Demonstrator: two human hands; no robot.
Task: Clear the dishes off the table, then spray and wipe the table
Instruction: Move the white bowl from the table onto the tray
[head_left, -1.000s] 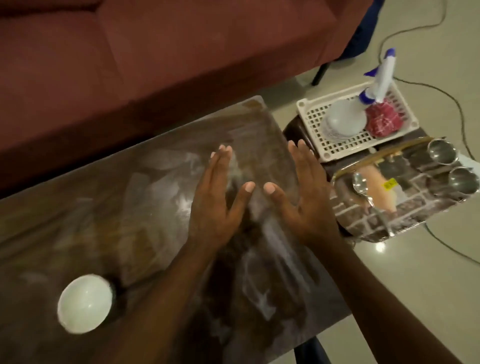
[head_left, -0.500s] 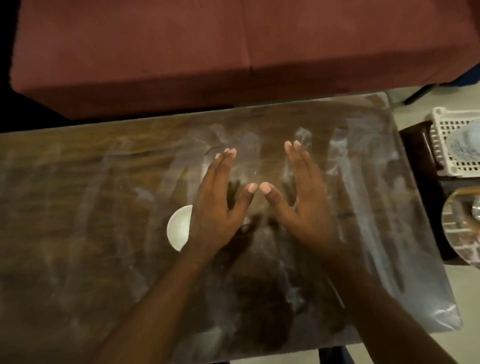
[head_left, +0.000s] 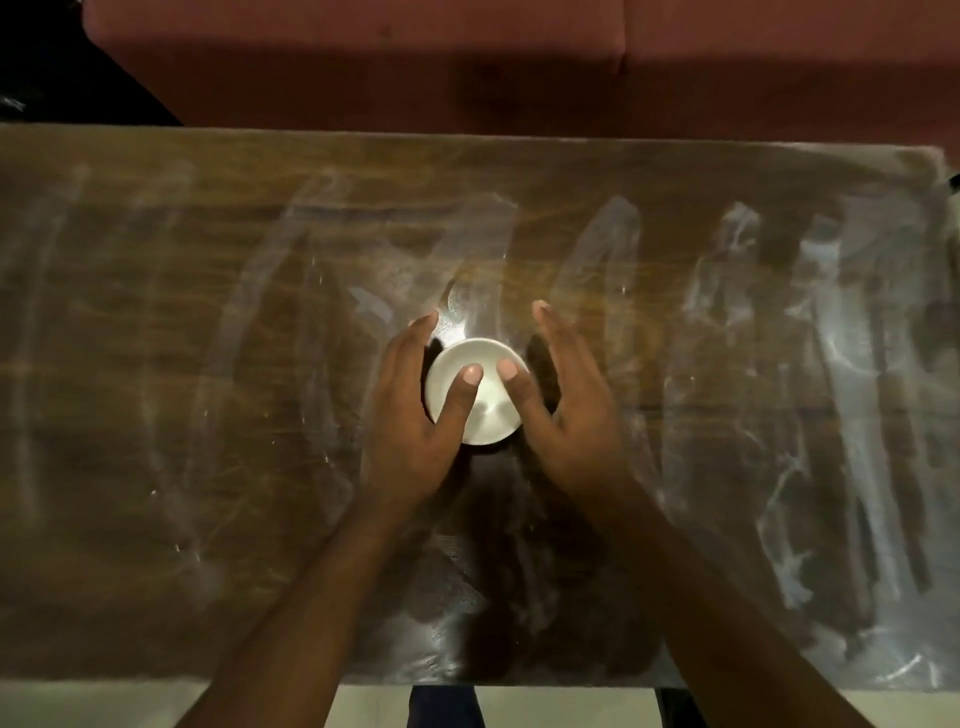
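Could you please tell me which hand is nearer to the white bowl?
Left, narrowly. The left hand lies along the white bowl on its left side, thumb over it; the right hand also has its thumb over it, but its fingers stand off to the right.

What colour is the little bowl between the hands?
The bowl is plain white; the head view shows it best.

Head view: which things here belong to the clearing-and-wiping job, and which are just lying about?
Part of the job:
white bowl, standing on the streaked table
left hand and right hand, open on either side of the bowl, thumbs over it

Just there:
red sofa beyond the table
pale floor at the near edge
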